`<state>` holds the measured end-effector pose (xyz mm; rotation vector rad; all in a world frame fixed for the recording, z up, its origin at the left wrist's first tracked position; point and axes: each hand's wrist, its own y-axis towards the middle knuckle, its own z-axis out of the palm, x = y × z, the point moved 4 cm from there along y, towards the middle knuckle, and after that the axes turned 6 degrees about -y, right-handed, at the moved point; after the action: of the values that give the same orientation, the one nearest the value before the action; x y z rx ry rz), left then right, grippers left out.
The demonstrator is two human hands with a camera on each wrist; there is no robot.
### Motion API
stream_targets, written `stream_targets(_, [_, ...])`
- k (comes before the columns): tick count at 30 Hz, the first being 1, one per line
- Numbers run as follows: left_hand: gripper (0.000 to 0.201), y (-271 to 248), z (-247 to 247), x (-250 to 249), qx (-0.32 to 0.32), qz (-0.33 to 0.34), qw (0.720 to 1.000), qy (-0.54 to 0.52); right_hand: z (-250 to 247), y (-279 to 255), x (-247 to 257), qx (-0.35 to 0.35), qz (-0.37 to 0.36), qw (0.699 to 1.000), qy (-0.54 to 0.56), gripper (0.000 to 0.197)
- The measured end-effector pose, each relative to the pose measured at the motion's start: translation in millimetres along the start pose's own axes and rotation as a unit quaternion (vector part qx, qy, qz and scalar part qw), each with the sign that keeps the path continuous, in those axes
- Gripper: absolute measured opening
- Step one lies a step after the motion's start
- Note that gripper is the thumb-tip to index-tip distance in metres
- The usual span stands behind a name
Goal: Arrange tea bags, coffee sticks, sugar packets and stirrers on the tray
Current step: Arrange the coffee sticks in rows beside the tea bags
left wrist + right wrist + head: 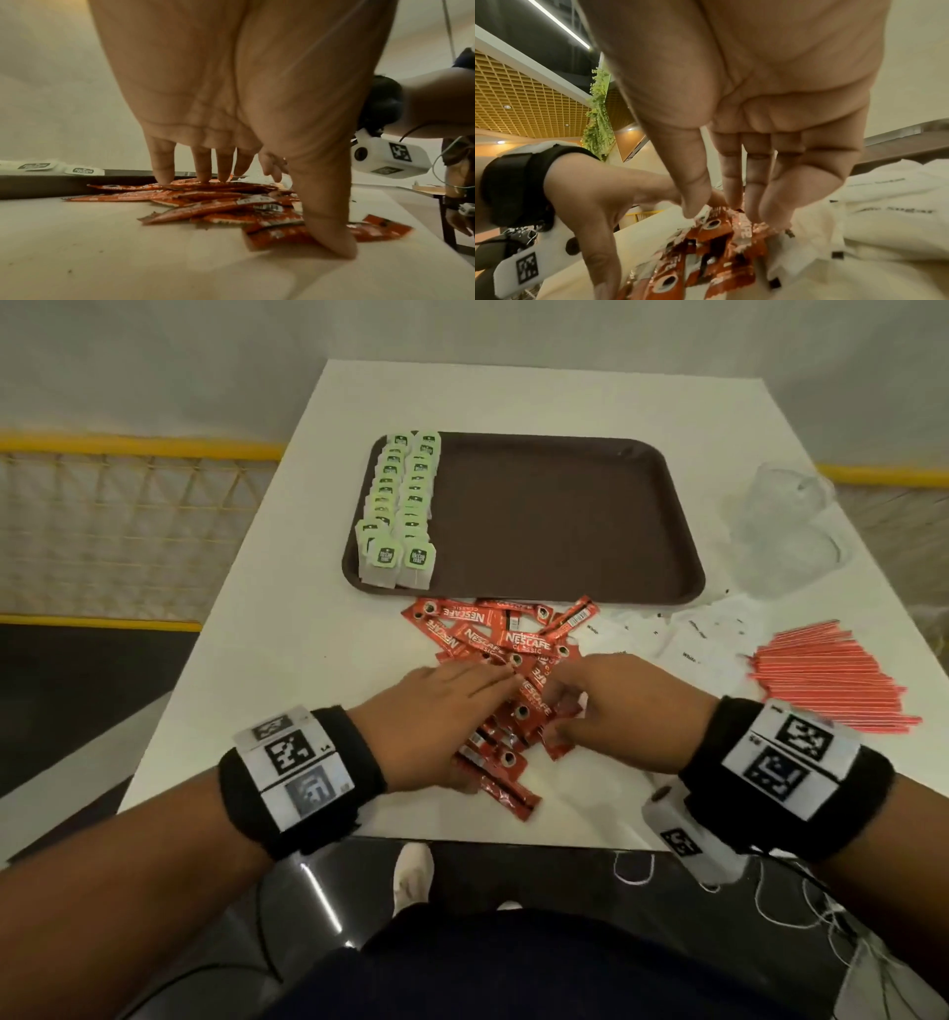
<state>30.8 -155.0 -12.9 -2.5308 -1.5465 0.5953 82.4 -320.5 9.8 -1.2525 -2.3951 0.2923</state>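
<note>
A brown tray [565, 521] lies mid-table with green-labelled tea bags [400, 505] in two overlapping columns along its left side. In front of it is a loose pile of red coffee sticks [493, 634]. My left hand [477, 685] lies on the pile's near left part, its straight fingers [164, 174] pressing on the sticks and its thumb [331, 239] pressing on one nearer stick. My right hand [565, 706] is at the pile's right side, with thumb and curled fingers pinching a few coffee sticks [716, 225]. White sugar packets [688, 644] and red stirrers [827, 675] lie to the right.
A crumpled clear plastic bag [785, 531] sits at the right, behind the sugar packets. The white table [287, 634] ends just below my wrists at its front edge. A yellow railing [133, 449] runs beyond the table's left side.
</note>
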Motion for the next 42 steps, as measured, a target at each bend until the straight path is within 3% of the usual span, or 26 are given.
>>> stream_targets(4, [0.081,4,1,-2,-0.053,0.004,0.998,0.012,-1,-3,-2,-0.017,0.001,1.0,0.022,0.024])
stream_targets(13, [0.058,10,5,-8,-0.108,-0.007,0.991,0.076,8,-1,7,-0.046,-0.001,0.999,-0.015,0.011])
stream_targets(17, [0.056,9,5,-14,-0.104,-0.004,0.986,0.128,7,-2,5,-0.055,-0.005,0.998,-0.011,0.008])
stream_targets(22, [0.039,4,5,-19,-0.108,0.011,0.98,0.167,9,-8,2,-0.058,0.001,0.998,0.002,0.016])
stream_targets(38, [0.042,0,-7,-26,-0.063,0.019,0.972,0.226,-2,-19,-1,-0.08,0.015,0.996,0.029,0.025])
stream_targets(42, [0.039,-3,-16,-22,-0.117,0.019,0.976,0.182,-16,-22,-5,-0.129,0.016,0.99,0.056,0.031])
